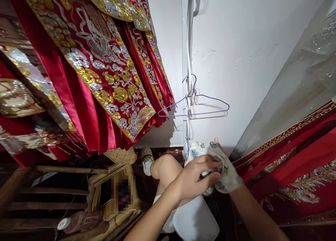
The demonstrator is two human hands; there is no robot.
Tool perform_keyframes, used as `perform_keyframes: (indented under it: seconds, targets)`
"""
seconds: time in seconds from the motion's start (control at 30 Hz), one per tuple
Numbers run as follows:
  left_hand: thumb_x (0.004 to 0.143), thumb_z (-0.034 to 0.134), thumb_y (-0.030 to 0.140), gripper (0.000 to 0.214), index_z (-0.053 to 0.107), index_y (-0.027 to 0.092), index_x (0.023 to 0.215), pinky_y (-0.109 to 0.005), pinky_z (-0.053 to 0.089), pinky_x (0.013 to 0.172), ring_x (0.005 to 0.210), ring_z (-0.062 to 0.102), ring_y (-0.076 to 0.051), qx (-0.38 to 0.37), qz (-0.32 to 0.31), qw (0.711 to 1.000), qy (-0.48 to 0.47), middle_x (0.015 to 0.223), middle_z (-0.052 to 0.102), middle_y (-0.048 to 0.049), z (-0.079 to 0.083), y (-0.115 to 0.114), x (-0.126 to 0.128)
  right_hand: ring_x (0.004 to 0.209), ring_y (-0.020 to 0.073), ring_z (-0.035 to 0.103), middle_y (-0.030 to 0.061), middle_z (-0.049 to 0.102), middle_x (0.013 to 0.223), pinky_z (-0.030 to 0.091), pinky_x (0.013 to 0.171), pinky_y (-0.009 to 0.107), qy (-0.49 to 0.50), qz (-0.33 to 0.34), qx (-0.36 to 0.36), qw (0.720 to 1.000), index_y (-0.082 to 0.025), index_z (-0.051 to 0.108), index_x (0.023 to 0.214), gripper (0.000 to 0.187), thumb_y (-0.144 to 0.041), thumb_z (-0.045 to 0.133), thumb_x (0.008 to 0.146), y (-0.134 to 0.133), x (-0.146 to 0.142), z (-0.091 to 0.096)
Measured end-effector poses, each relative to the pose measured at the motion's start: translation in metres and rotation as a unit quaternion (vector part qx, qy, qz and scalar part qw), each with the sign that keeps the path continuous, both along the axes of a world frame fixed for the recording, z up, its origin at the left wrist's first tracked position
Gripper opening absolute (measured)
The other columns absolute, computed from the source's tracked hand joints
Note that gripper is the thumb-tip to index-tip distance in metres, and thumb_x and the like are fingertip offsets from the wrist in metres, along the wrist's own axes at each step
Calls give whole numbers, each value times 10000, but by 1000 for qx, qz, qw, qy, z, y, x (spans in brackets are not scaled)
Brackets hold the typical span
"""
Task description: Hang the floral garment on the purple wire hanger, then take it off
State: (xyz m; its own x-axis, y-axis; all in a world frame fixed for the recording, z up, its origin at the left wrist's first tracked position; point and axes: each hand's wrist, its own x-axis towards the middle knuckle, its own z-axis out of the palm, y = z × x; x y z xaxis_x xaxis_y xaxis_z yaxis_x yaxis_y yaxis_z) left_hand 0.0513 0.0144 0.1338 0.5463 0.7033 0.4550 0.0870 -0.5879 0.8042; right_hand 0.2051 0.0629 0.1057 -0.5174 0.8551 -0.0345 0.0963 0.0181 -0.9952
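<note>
A thin white cloth with a blue and green floral print (198,150) is bunched above my lap; whether it is a garment I cannot tell. My left hand (201,174) has its fingers curled and its thumb pressed toward them, gripping the cloth. The same fabric covers most of my right hand (217,143), so only a fingertip shows past its upper edge and the wrist below. Its other fingers are hidden. Above both hands, a purple wire hanger (194,114) hangs from a white strap (188,52) by the wall, with nothing on it.
Red gold-and-silver embroidered clothing (105,69) hangs at left. More red beaded fabric (296,164) is at right. Below left stands a bamboo rack (63,191) with a pink bottle (84,221) on it. A woven hat-like item (122,156) lies near my clog (146,155).
</note>
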Motion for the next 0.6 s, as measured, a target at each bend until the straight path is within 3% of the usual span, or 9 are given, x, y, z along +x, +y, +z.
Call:
perform_keyframes:
  seconds: [0.07,0.17,0.2,0.27,0.37,0.43,0.53,0.6]
  targets:
    - [1009,552,308,279,761,246,1184,-361,517,870,932,642,-222,65,42,997,8,961,679,-100,9,0,-12,452,139,238,-51,182,475,365,468,328,66,-22,-90,993,-276,195,558,730,-979,208,753,2,1,17]
    - [1012,549,329,338,684,280,1318,-400,484,996,1114,616,-254,103,138,984,-31,1169,664,-121,20,16,-32,479,144,393,-47,336,453,432,528,308,125,-12,-222,967,-258,370,565,599,-774,631,721,5,-6,38]
    - [996,582,362,399,631,296,1387,-415,449,1062,1214,581,-271,88,141,985,-41,1285,635,-123,20,24,-38,520,155,466,-35,421,475,460,571,306,109,8,-235,966,-243,439,586,524,-667,731,685,7,-9,44]
    - [948,643,476,538,566,299,1449,-419,400,1122,1315,524,-298,6,76,996,-38,1407,589,-113,15,42,-47,623,172,565,-7,576,578,490,648,298,61,53,-229,970,-210,558,660,373,-471,823,632,11,-14,56]
    - [893,532,756,663,707,199,1207,-377,478,953,1063,611,-291,-149,-42,988,-4,1152,694,-111,-7,63,-56,674,164,590,11,665,709,466,644,278,-28,147,-164,975,-173,659,780,281,-337,832,631,22,-13,72]
    - [876,404,854,766,715,154,903,-338,470,803,830,574,-234,-182,-49,982,21,876,668,-78,-24,72,-63,616,148,547,0,639,688,406,573,265,-89,170,-99,976,-172,655,778,248,-336,808,672,29,-6,79]
    - [922,398,794,702,544,163,651,-275,366,659,659,421,-149,-117,2,989,96,658,485,-1,-39,80,-81,542,130,444,-18,540,592,295,515,267,-187,91,59,976,-198,563,650,190,-295,686,757,40,6,88]
    - [953,447,707,624,514,170,644,-255,299,611,622,363,-127,-57,38,982,173,624,419,25,-38,84,-95,551,142,427,-9,524,579,275,534,279,-261,-21,207,943,-206,569,620,170,-260,609,776,49,13,92]
